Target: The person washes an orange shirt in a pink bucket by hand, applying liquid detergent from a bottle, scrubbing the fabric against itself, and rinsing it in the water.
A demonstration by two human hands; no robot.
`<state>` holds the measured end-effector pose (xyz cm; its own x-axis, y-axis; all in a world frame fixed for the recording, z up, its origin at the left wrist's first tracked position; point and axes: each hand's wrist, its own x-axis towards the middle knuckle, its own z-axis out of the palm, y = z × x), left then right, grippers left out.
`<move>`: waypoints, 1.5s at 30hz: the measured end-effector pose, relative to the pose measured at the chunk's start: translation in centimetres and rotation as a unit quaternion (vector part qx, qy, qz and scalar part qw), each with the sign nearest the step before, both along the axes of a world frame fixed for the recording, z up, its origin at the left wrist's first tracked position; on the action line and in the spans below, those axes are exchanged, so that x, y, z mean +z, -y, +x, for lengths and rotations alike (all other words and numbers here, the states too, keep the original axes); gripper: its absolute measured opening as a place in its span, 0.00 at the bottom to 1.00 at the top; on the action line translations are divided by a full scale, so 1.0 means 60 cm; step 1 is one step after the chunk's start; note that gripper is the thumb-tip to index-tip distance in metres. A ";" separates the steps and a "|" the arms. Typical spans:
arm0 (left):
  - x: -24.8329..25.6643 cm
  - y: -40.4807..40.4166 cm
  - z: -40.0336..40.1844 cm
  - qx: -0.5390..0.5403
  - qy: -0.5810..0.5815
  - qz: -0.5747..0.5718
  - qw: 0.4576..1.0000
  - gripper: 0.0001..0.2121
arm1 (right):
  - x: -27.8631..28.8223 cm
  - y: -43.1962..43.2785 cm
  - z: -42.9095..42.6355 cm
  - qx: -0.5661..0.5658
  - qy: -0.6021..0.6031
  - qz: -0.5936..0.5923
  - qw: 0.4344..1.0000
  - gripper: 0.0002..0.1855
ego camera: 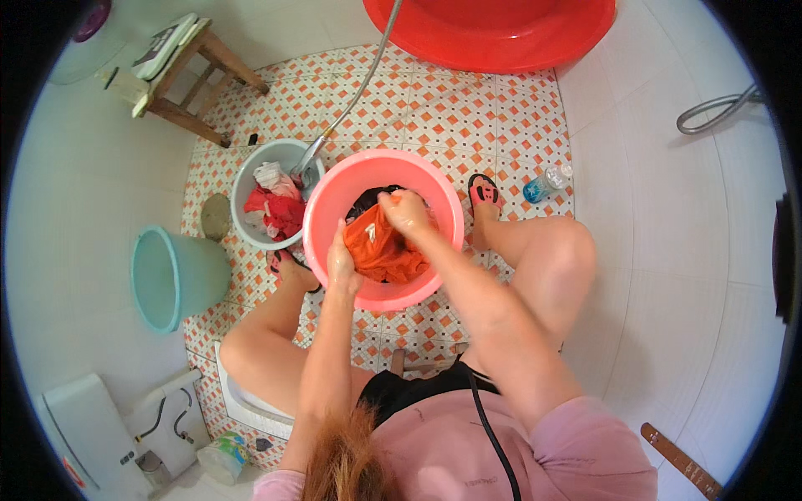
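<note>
An orange wet garment (382, 247) with a small white mark is stretched between my hands over a pink plastic basin (326, 188). My left hand (341, 260) grips its left edge, at the basin's inner wall. Near the middle of the basin, my right hand (404, 213) pinches the upper edge of the cloth. Behind the orange cloth lies a dark garment (371, 199), partly hidden. What lies under the cloth in the basin cannot be seen.
A grey basin (241, 216) holds red and white clothes (276, 210) and a shower head (305, 164) on a metal hose. A teal bucket (153, 282) lies tipped at the left. A plastic bottle (545, 183) stands right of my foot. A wooden stool (188, 87) and a red tub (495, 53) are farther off.
</note>
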<state>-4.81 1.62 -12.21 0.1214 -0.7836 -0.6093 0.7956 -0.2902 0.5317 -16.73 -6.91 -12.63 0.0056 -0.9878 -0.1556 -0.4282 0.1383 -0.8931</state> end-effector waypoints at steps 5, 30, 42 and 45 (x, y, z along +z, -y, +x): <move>0.092 -0.006 0.007 -0.199 0.336 -0.006 0.921 0.35 | 0.094 0.037 -0.072 0.264 -0.006 -0.043 0.964 0.29; 0.345 -0.019 0.027 -0.201 0.429 -0.119 0.873 0.10 | 0.180 0.052 -0.131 0.481 -0.148 -0.086 0.860 0.22; 0.284 -0.032 0.107 -0.046 0.510 -0.116 0.851 0.08 | 0.216 0.125 -0.187 0.399 0.005 0.002 0.917 0.12; 0.277 -0.037 0.114 -0.059 0.513 -0.119 0.848 0.08 | 0.235 0.136 -0.197 0.395 0.010 0.011 0.918 0.09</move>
